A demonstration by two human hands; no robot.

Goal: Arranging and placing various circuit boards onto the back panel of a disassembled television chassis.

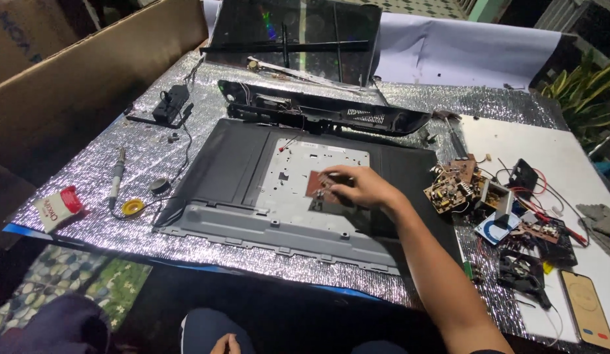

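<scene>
So from the head cam, the right hand (pixel 357 187) is stretched out over the middle of a stripped monitor back (pixel 252 177), fingers pinched narrow on a small brown circuit board (pixel 321 183) that sits on or just above the grey metal plate (pixel 318 170); can't quite tell if it's lifted or lying flat. The grip looks like it's by the edge, probably to keep fingers off the parts. The left hand (pixel 224 343) is way down at the bottom of the shot near the person's lap, only the top of it shows, so no telling whether it's open or closed, and it seems to hold nothing visible. The monitor back lies face down on a foil-covered bench (pixel 187 98), likely so the inside stays reachable. Behind it there's the black bezel (pixel 324 111) lying across, and further back the dark screen panel (pixel 292 33) leaning up. Off to the left, a soldering iron (pixel 116 174) rests beside a yellow solder reel (pixel 132 207), with a white packet (pixel 56 207) near the bench edge. On the right, a heap of boards and wires (pixel 475 190) is parked just beside the work, and a phone (pixel 587 308) lies flat at the corner.
</scene>
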